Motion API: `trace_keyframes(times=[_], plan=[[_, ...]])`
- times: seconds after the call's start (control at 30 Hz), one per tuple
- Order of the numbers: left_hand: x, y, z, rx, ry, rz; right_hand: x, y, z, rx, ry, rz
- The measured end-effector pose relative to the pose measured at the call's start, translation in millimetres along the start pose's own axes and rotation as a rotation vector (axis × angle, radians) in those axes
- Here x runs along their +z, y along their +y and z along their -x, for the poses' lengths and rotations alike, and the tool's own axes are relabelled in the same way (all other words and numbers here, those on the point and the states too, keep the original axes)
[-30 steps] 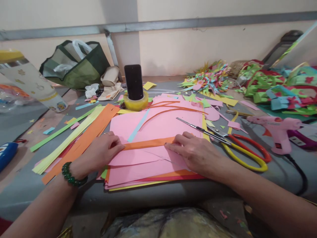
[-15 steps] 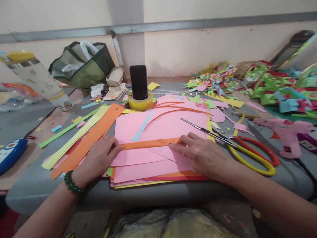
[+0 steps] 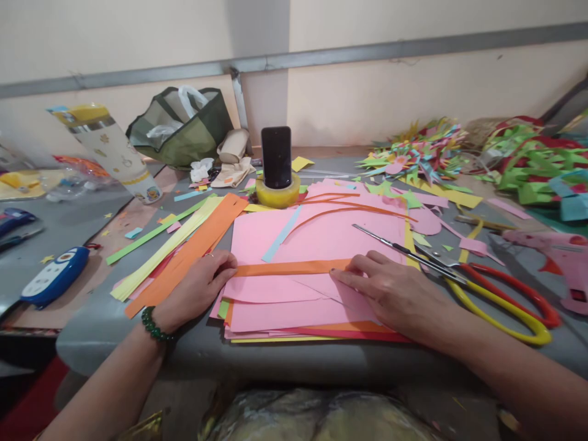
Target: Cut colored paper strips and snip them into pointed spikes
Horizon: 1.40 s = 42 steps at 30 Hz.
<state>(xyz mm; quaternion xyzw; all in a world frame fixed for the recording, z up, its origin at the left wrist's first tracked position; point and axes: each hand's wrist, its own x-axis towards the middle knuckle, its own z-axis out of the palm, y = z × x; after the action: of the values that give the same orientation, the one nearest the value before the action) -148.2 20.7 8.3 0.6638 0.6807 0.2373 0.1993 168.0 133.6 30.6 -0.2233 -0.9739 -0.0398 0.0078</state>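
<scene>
From my remote station, I am pinching the left end of an orange strip (image 3: 285,267) with my left hand (image 3: 199,285), thumb against fingers. My right hand (image 3: 390,291) is gripping the other end with bent fingers. The strip is lying crosswise over pink sheets (image 3: 271,229) on the desk (image 3: 92,331), and scissors (image 3: 539,335) are resting beyond my right hand.

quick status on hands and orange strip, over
Left hand and right hand hold orange strip. Strip across pink paper. Blue strip just beyond; scissors beside right hand.
</scene>
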Motion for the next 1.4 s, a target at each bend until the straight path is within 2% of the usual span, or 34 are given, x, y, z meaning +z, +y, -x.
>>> trace_keyframes(times=[0.13, 0.27, 0.33, 0.4, 0.43, 0.47, 0.53, 0.57, 0.63, 0.7, 0.77, 0.9, 1.1, 1.2, 1.3, 1.37, 1.4], plan=[[2.4, -2, 2, 0.015, 0.039, 0.024, 0, 0, -1, 0.002, -0.013, -0.002], [-8.3, -8, 5, 0.024, 0.053, -0.033, -1, -1, -3, 0.005, -0.019, 0.003], [-15.4, -4, 10, -0.021, 0.127, -0.134, -2, -2, -3, 0.007, -0.022, 0.0], [-14.7, 10, 16, -0.089, 0.271, -0.297, -4, -2, -4, 0.005, -0.023, 0.0], [-9.4, 21, 20, -0.105, 0.343, -0.389, -4, -3, -4, 0.002, -0.021, 0.002], [-0.5, 35, 23, -0.065, 0.367, -0.459, -5, -3, -4, 0.002, -0.019, 0.004], [25.8, 63, 27, 0.149, 0.296, -0.536, -6, -4, -5, 0.009, -0.013, 0.009], [40.8, 76, 28, 0.259, 0.219, -0.544, -7, -4, -5, 0.014, -0.009, 0.012], [68.3, 96, 26, 0.392, 0.116, -0.526, -7, -5, -5, 0.015, -0.001, 0.017], [85.9, 105, 21, 0.359, 0.082, -0.502, -7, -6, -4, 0.01, 0.003, 0.025], [92.4, 107, 15, 0.302, 0.068, -0.486, -7, -6, -3, 0.011, -0.003, 0.032], [88.7, 101, 12, 0.266, 0.055, -0.485, -5, -5, -3, 0.019, -0.01, 0.026], [82.3, 92, 20, 0.256, 0.076, -0.512, 0, -2, -2, 0.011, 0.013, 0.015], [68.9, 87, 18, 0.24, 0.114, -0.524, 1, -1, -1, 0.002, 0.026, 0.014], [48.9, 80, 7, 0.108, 0.171, -0.491, 1, -1, -2, 0.004, 0.021, 0.011], [38.0, 75, -5, 0.026, 0.156, -0.432, 0, -1, -3, 0.011, 0.01, 0.01], [34.6, 73, -11, 0.018, 0.112, -0.387, -1, -2, -4, 0.014, 0.004, 0.009]])
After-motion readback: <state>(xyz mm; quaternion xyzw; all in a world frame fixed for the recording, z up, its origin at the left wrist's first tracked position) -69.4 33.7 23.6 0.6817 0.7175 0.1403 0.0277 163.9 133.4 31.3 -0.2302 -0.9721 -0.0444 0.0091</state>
